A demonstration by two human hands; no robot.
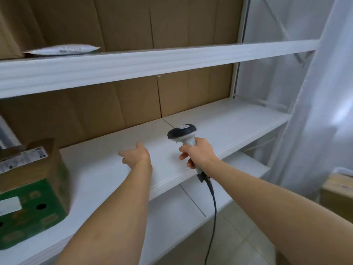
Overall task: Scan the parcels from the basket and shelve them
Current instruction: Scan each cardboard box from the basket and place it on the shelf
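While right hand (198, 153) fingers (183, 156) wrap scanner (186, 137) handle, left hand (135, 154) reaches relaxed, holding nothing, over shelf (219, 123); box (32, 190) well left.

- I see a white shelving unit (191, 54) with brown cardboard panels (133, 23) lining its back.
- On the upper shelf, at the left, lies a flat white padded mailer (65, 50) on a cardboard sheet.
- On the middle shelf (219, 123), far left, stands a brown and green carton (32, 190) with a printed label on top.
- A lower shelf board (238, 169) shows beneath.
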